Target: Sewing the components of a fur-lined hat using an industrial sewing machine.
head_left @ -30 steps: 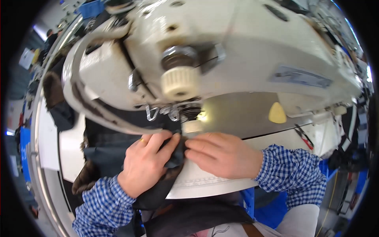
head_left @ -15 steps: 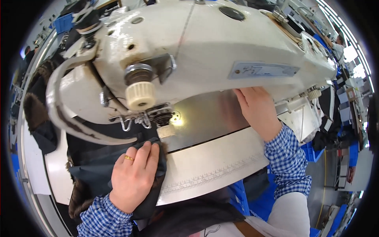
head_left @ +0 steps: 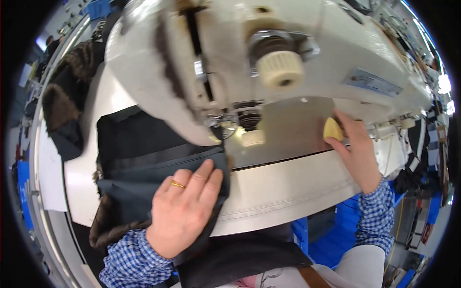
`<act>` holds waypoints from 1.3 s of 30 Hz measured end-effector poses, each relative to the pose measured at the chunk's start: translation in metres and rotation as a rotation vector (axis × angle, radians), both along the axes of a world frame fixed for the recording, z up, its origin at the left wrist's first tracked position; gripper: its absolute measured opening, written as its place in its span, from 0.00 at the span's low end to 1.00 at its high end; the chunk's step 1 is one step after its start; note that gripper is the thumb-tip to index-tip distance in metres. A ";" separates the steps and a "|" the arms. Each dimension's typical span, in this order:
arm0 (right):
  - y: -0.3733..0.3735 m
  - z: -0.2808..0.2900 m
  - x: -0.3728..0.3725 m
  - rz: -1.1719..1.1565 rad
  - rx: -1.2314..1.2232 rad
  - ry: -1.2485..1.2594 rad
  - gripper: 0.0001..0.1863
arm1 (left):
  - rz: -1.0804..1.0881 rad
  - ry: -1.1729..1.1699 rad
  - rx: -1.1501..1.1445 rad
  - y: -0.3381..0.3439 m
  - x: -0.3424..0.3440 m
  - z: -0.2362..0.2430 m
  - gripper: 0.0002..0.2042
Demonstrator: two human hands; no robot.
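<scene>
Dark blue-black cloth (head_left: 144, 165) with brown fur (head_left: 115, 218) along its edge lies under the sewing machine (head_left: 336, 62), at the left of its bed. My left hand (head_left: 185, 206), with a ring on one finger, rests flat on this cloth near its right edge, fingers stretched forward. Over the right part of the metal plate (head_left: 288, 129), my right hand (head_left: 356, 146) pinches a yellow piece of tailor's chalk (head_left: 332, 130) between thumb and fingers. The needle area is partly hidden by the machine head, which is smeared by motion.
A ruler scale runs along the front of the white table (head_left: 273, 189). More fur-trimmed dark cloth (head_left: 67, 113) lies at the far left, beside a metal rail (head_left: 41, 206). Blue bins (head_left: 343, 235) stand below the table at the right. Black cloth (head_left: 240, 257) covers my lap.
The view has shifted, so the machine appears farther right. My right hand has come out from under the machine arm, now with the yellow chalk. My left hand stays on the cloth.
</scene>
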State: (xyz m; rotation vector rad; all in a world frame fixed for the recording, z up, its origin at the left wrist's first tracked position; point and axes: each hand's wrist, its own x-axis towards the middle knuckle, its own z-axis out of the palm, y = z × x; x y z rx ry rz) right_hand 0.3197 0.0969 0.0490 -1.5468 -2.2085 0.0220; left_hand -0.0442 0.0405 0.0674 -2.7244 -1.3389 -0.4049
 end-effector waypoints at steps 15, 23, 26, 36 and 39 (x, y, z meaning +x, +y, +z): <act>0.000 0.006 -0.010 0.009 -0.040 0.001 0.26 | -0.001 0.002 -0.011 -0.004 -0.004 -0.001 0.25; -0.001 0.004 -0.010 0.109 -0.069 0.029 0.28 | 0.016 -0.014 0.027 -0.005 -0.007 -0.011 0.24; 0.003 0.010 -0.014 0.090 -0.105 -0.009 0.34 | 0.025 -0.024 0.033 -0.006 -0.012 -0.011 0.24; 0.037 0.037 -0.039 0.070 -0.588 0.009 0.32 | 0.006 -0.065 0.062 -0.007 -0.026 -0.019 0.23; 0.037 0.031 -0.023 0.151 -0.508 -0.045 0.24 | 0.001 -0.083 0.048 -0.004 -0.018 -0.016 0.22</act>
